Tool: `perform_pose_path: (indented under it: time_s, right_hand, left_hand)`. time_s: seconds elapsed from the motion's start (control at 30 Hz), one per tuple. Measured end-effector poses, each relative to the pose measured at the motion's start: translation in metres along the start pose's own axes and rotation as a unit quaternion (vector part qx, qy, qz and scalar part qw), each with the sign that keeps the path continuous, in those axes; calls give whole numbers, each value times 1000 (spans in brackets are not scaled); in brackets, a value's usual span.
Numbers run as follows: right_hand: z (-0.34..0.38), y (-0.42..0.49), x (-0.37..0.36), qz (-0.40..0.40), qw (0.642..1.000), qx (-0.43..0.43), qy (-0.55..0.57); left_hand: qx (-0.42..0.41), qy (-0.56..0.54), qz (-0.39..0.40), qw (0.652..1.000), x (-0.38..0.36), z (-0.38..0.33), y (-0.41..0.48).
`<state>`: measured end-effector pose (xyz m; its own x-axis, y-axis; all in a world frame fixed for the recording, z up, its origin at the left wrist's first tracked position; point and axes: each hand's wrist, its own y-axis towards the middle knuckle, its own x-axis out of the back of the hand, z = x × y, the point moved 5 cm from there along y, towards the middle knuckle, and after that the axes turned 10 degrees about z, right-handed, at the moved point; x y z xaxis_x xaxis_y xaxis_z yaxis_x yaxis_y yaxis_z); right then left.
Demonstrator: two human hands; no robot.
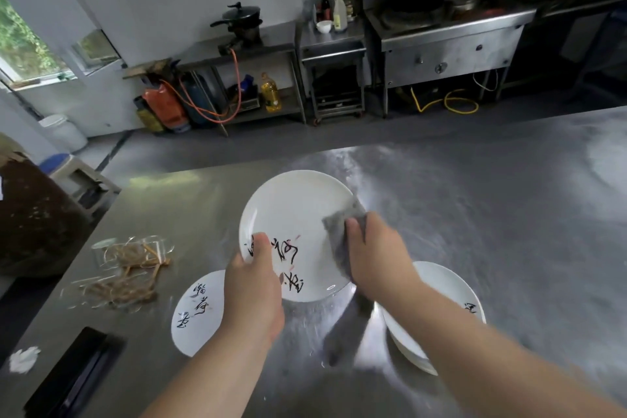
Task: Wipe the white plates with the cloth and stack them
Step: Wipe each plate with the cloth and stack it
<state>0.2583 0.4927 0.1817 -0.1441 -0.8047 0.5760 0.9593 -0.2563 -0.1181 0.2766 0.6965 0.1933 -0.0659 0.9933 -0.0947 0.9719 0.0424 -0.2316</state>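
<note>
A white plate (pixel 291 210) with black brush writing is held tilted above the steel table. My left hand (pixel 252 285) grips its near left rim, thumb on the face. My right hand (pixel 375 249) holds a grey cloth (pixel 342 231) against the plate's right edge, and part of the cloth hangs down behind my forearm. On the table to the left lies a single white plate (pixel 196 312) with the same writing. A stack of white plates (pixel 441 285) sits to the right, partly hidden by my right arm.
The steel table (pixel 492 214) stretches far to the right. A tangle of straw-like strips and clear plastic (pixel 129 268) lies at the left. A black flat object (pixel 74 373) and a crumpled white scrap (pixel 23 358) sit near the left corner.
</note>
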Motion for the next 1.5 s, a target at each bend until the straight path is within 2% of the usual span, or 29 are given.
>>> perform_pose_path:
  time_s: [0.07,0.13,0.23,0.33,0.4,0.47,0.57,0.67,0.73,0.8,0.87,1.0,1.1,1.23,1.37,1.5]
  right_hand:
    - [15,20,22,-5,998,37,-40]
    - [24,26,33,-23,997,70,-32]
    - [5,-3,6,-47,998,12,50]
    - [-18,-23,-18,-18,987,-42,153]
    - [-21,-4,0,-19,996,-23,89]
    - [-12,15,25,1,999,34,26]
    - [2,26,48,43,993,108,-27]
    - [-3,16,46,-6,997,75,-15]
    - [-20,-5,23,-43,998,4,52]
    - [-32,-30,-8,-21,989,-49,138]
    - [-36,-30,-14,-7,986,-67,155]
    - [-13,12,36,-47,998,-19,34]
    - [-6,11,34,-71,995,-13,65]
    - [-25,-25,-8,-6,984,-78,159]
    - [-31,3,30,-25,997,-51,57]
    - [-26,19,44,-43,998,0,39]
  left_hand:
    - [2,-3,4,1000,-6,3,-7]
    - [-16,-10,-6,1000,-8,2,-9]
    - [-16,-39,-12,999,-10,7,-11]
    - [17,-27,19,999,-13,18,-14]
    - [40,-55,62,996,-13,18,-8]
    - [40,-57,83,994,-8,8,0]
    - [22,35,111,993,-11,-4,10]
    - [8,64,82,995,-21,0,9]
    - [18,10,31,999,-27,7,6]
    - [23,-27,2,999,-31,12,3]
    - [23,-23,-2,999,-33,16,2]
    - [17,-25,11,999,-33,16,3]
    - [1,-31,-17,999,-39,6,2]
    - [3,-19,-33,999,-43,3,0]
    - [44,39,14,998,-32,13,0]
    - [113,98,44,988,-25,30,-7]
